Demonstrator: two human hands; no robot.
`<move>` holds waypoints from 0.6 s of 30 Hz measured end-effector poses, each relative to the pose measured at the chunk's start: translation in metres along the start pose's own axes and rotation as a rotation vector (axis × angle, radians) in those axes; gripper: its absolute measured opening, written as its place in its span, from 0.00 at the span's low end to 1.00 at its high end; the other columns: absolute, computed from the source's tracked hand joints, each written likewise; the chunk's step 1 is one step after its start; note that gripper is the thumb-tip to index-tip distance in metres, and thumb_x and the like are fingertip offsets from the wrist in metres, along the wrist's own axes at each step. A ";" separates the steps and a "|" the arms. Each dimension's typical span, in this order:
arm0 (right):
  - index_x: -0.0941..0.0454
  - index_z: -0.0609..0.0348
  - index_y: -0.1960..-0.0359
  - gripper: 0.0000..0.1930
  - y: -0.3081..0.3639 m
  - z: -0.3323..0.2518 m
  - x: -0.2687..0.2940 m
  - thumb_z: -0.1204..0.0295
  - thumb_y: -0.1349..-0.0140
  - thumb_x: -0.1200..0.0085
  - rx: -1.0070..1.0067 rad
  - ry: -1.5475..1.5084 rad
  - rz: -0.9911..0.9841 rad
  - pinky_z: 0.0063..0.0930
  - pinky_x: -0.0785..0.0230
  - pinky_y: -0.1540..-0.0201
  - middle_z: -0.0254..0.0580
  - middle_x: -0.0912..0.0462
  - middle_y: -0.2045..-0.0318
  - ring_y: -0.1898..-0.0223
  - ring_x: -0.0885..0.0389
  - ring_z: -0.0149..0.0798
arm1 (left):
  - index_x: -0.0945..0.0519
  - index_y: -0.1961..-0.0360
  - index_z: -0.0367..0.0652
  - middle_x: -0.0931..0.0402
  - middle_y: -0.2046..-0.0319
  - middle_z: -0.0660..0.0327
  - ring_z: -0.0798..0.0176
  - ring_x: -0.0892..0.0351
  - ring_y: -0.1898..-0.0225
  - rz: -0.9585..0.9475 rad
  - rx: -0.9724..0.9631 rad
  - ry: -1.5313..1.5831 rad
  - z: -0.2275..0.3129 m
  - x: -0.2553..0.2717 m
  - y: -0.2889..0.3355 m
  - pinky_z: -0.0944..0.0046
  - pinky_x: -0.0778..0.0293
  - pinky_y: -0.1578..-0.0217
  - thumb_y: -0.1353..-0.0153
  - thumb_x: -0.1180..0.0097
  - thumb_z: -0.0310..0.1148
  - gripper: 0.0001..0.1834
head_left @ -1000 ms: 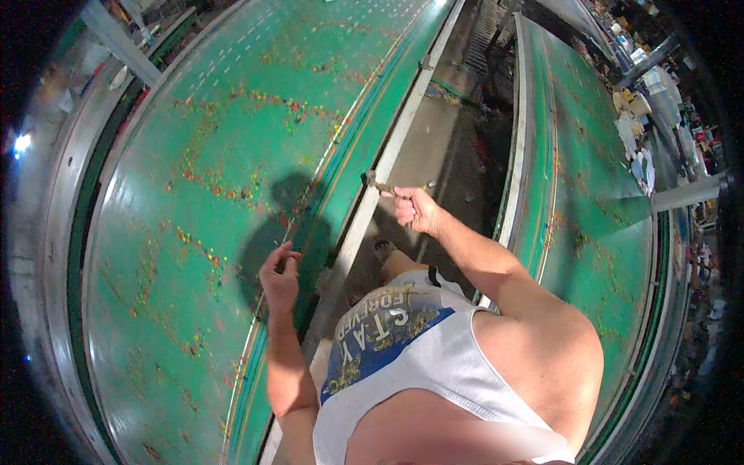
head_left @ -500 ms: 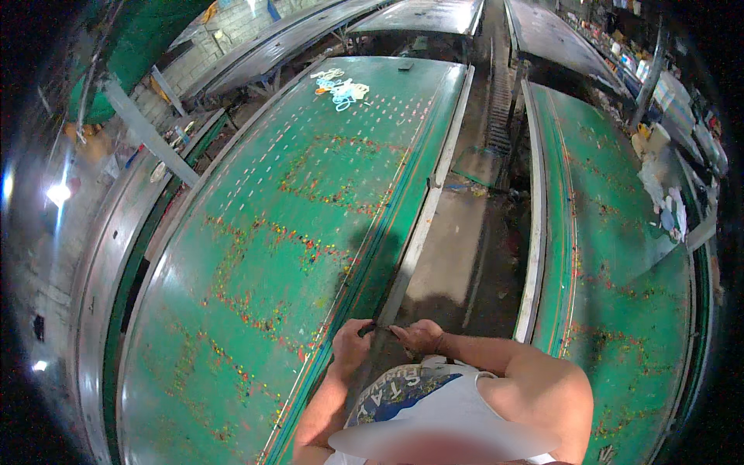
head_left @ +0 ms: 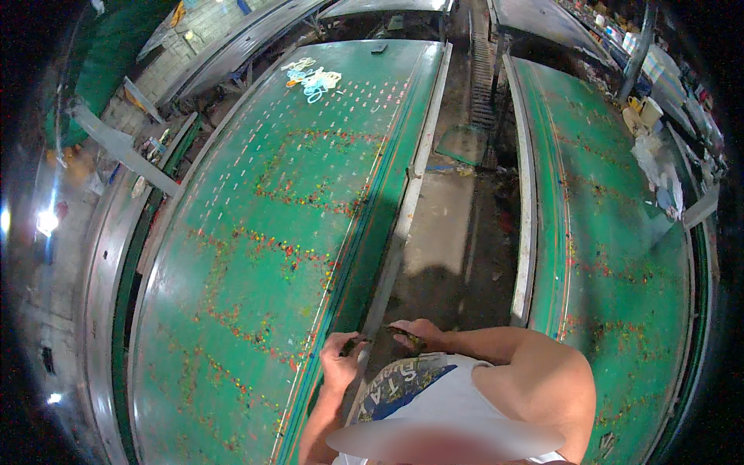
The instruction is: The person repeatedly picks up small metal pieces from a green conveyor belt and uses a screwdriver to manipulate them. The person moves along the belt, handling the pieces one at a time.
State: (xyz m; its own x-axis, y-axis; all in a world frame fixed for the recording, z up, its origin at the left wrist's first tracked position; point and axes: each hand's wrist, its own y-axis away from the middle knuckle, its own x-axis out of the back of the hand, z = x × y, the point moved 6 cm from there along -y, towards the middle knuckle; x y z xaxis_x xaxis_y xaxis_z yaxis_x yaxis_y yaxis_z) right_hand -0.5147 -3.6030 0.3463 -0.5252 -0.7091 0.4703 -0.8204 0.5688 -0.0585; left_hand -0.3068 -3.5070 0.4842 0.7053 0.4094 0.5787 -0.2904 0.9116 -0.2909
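Observation:
Both my hands are in front of my white shirt, above the near edge of the long green table. My left hand has its fingers curled round something small and dark, too small to name. To its right, my right hand is also closed, with a dark, thin thing at its fingertips. I cannot tell whether the two dark pieces are one thing. A small gap shows between the hands. The green table on the left carries rows of red, yellow and dark paint specks.
Pale and blue loops of band or cord lie in a heap at the table's far end, near a small dark block. A second speckled green table stands on the right, past the walkway. A grey slanting post rises at the left.
The view has shifted, so the tables appear farther left and higher. My hands have parted slightly, and more of the dark stuff shows at the fingers.

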 end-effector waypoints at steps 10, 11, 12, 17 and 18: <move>0.21 0.57 0.38 0.25 0.022 0.002 0.052 0.50 0.23 0.45 -0.086 0.063 0.156 0.48 0.20 0.49 0.54 0.14 0.52 0.53 0.12 0.55 | 0.19 0.47 0.40 0.24 0.66 0.61 0.60 0.23 0.64 0.329 0.513 1.782 -0.070 0.026 0.018 0.58 0.21 0.57 0.40 0.39 0.26 0.19; 0.21 0.58 0.38 0.27 0.025 0.011 0.054 0.48 0.25 0.44 -0.229 -0.025 0.089 0.47 0.22 0.45 0.55 0.14 0.51 0.50 0.13 0.57 | 0.19 0.47 0.40 0.24 0.66 0.61 0.59 0.23 0.63 0.292 0.453 1.927 -0.071 0.026 0.018 0.57 0.21 0.56 0.41 0.39 0.25 0.19; 0.20 0.58 0.39 0.27 0.026 0.010 0.060 0.49 0.26 0.42 -0.191 0.002 0.114 0.46 0.22 0.44 0.56 0.13 0.51 0.49 0.14 0.57 | 0.18 0.47 0.43 0.24 0.64 0.61 0.58 0.25 0.63 0.316 0.445 1.957 -0.076 0.029 0.022 0.58 0.20 0.54 0.43 0.41 0.24 0.20; 0.17 0.62 0.47 0.13 0.022 0.049 0.079 0.65 0.24 0.39 -0.347 -0.189 0.216 0.27 0.26 0.53 0.31 0.17 0.62 0.59 0.21 0.25 | 0.20 0.56 0.46 0.25 0.67 0.62 0.60 0.26 0.64 0.579 0.571 1.911 -0.103 0.031 0.040 0.59 0.21 0.58 0.39 0.40 0.24 0.10; 0.17 0.63 0.49 0.12 0.014 0.055 0.088 0.67 0.23 0.39 -0.244 -0.287 0.265 0.26 0.26 0.52 0.29 0.17 0.62 0.58 0.21 0.24 | 0.20 0.57 0.46 0.26 0.68 0.63 0.60 0.26 0.65 0.566 0.561 1.912 -0.106 0.031 0.040 0.59 0.22 0.59 0.38 0.39 0.24 0.09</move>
State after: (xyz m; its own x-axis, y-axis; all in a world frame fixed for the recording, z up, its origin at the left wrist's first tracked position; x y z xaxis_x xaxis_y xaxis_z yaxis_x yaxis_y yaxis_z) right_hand -0.5850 -3.6804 0.3387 -0.7794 -0.5929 0.2026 -0.5900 0.8033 0.0810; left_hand -0.2279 -3.4620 0.4104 0.0141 0.3776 -0.9259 -0.5302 0.7879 0.3133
